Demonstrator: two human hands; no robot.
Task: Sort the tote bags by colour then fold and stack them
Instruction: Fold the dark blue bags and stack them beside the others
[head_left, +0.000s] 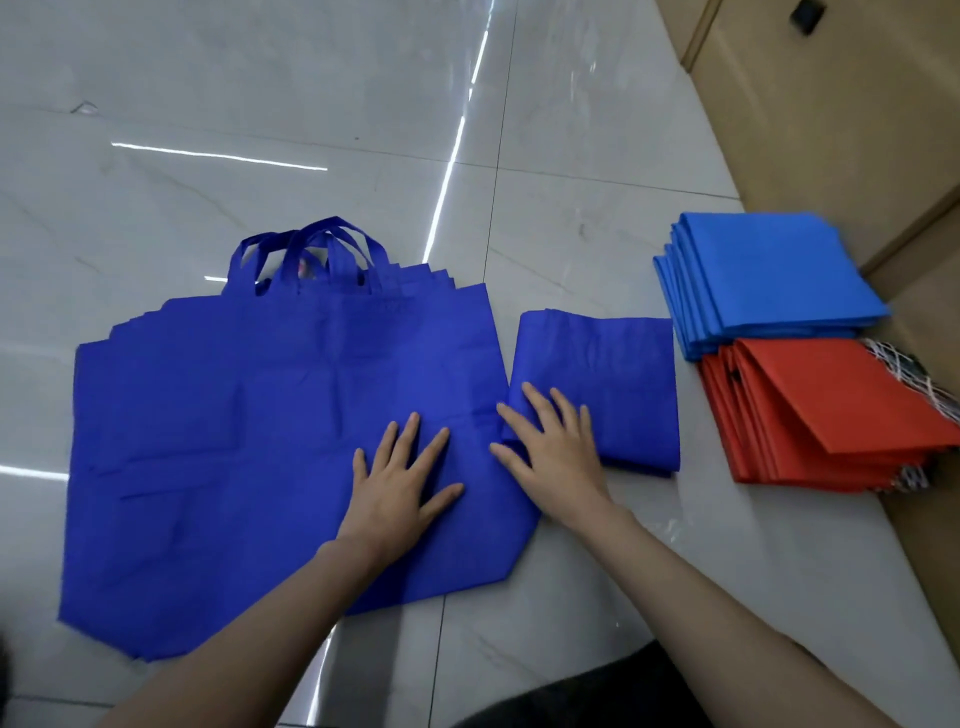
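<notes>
Head view: fingers straight, left hand presses blue bags, right hand seemingly presses folded bag.

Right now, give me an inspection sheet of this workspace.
Surface: pale glossy tiles with reflected light streaks.
Job's things: unfolded dark blue bags, fanned, handles away; folded dark blue bag; light blue stack; red stack.
Clutter: netting beside the red stack.
Hands: left hand flat on the unfolded bags; right hand flat on the folded bag's left edge.
Cables: nothing seen.
Surroundings: brown panels at right.
</notes>
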